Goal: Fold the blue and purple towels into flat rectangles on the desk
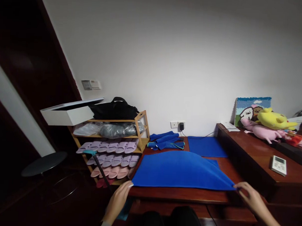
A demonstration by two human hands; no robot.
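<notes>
A bright blue cloth (178, 171) is stretched wide over the reddish-brown desk, its middle billowing upward. My left hand (119, 195) pinches its near left corner, fingers closed. At the near right corner, my right hand (247, 192) grips the cloth between thumb and fingers. Part of another blue layer shows behind its right side; whether it belongs to the same cloth I cannot tell. Farther back lie a crumpled pile of blue cloths (166, 140), one with a green edge, and a flat blue cloth (207, 146) near the wall.
Left of the desk stands a wooden shoe rack (144, 126) with several slippers, a black bag (114, 109) and a white box (68, 116) on top. A raised wooden surface (254, 147) on the right carries plush toys (273, 120) and a white device (278, 165). A round stool (45, 163) stands left.
</notes>
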